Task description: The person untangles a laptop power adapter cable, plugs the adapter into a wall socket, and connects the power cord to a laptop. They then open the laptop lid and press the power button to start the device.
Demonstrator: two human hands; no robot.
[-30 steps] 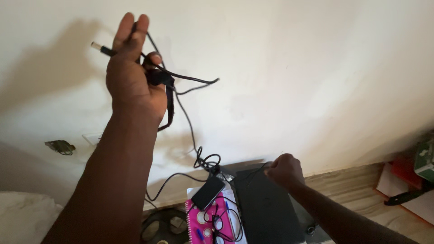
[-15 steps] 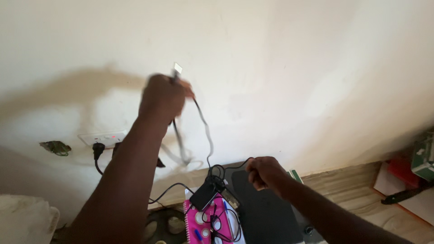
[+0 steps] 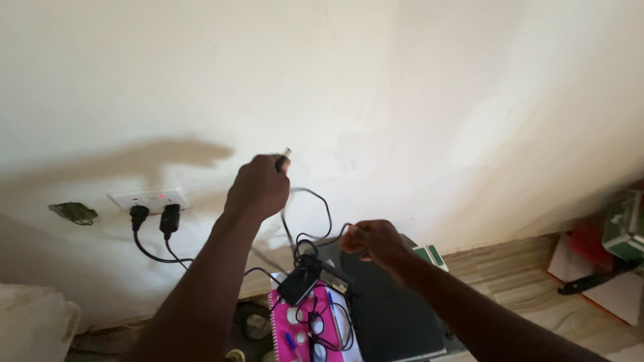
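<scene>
My left hand (image 3: 258,186) is raised in front of the white wall, closed around a black cable plug whose metal tip (image 3: 286,153) sticks up past my fingers. The thin black cable (image 3: 320,201) loops down from it to my right hand (image 3: 373,240), which pinches the cable lower down above a black laptop (image 3: 386,315). A black power adapter (image 3: 300,281) lies under the cable on a pink spiral notebook (image 3: 303,332), with glasses and tangled wire on it.
A white wall socket (image 3: 149,198) with two black plugs (image 3: 154,219) sits left of my left hand. A green card box (image 3: 433,255) lies by the laptop. Red and green items (image 3: 614,234) and a black-handled tool (image 3: 594,278) are at the right on the wooden floor.
My left hand has come down from high on the wall to just above the socket's height and moved right. My right hand has lifted off the laptop and taken hold of the cable.
</scene>
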